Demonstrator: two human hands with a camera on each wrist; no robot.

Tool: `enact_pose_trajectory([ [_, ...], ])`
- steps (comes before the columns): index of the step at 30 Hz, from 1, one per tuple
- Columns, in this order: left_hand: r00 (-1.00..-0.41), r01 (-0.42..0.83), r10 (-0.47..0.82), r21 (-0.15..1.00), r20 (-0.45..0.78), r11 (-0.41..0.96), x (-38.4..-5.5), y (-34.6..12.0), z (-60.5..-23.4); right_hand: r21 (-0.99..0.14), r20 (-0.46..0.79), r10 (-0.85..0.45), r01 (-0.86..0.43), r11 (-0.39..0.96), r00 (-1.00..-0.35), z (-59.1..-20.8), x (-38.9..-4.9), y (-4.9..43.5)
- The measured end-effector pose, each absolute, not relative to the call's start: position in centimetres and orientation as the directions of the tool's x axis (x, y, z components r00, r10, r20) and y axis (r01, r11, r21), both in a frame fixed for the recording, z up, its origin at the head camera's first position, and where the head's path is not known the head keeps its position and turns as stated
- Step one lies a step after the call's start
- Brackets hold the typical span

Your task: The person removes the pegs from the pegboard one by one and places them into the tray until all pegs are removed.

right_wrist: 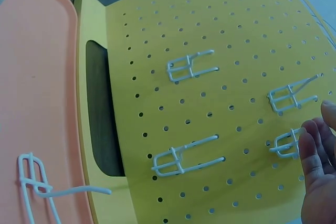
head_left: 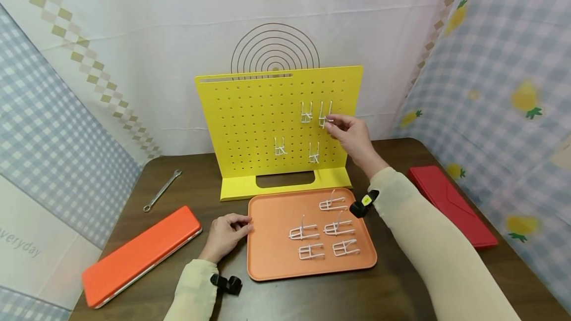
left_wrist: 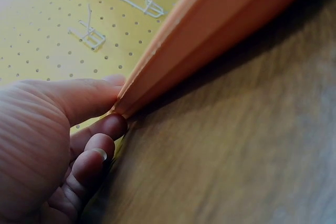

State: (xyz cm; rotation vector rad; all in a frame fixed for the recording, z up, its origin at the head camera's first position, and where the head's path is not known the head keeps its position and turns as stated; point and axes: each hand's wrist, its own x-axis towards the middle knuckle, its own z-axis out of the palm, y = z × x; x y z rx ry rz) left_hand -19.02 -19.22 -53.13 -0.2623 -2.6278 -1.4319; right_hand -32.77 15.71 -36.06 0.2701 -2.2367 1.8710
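At the upper right of the yellow pegboard [head_left: 254, 128], my right hand [head_left: 352, 135] pinches a white wire hook [head_left: 322, 121] by its lower part. In the right wrist view its fingertips [right_wrist: 310, 153] partly hide that same hook. Three other wire hooks hang on the board: one [head_left: 306, 115] just to the left, one [head_left: 314, 155] below, and one [head_left: 279, 148] lower and nearer the middle. My left hand [head_left: 224, 234] grips the left rim of an orange tray [head_left: 267, 266], thumb and index finger at the edge. Several loose hooks [head_left: 303, 232] lie on the tray's right half.
Left of the tray lies a long orange case [head_left: 142, 254], with a metal wrench [head_left: 162, 191] behind it. A red case [head_left: 450, 204] rests on the right of the brown table [head_left: 285, 301]. Patterned cloths [head_left: 192, 63] surround the table at the back and sides.
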Motion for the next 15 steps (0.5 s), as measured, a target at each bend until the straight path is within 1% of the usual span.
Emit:
enact_pose_trajectory([
  [6, -0.975, 0.218, 0.084, 0.809, 0.206, 0.546, -19.02, -19.2, -53.14, -0.957, 0.26, 0.009, -0.256, 0.138, -0.966, -36.05, -32.85, 15.8],
  [15, -0.979, 0.2, 0.086, 0.815, 0.183, 0.545, -19.08, -19.2, -53.09, -0.965, 0.237, 0.011, -0.234, 0.115, -0.971, -36.16, -33.29, 16.0],
])
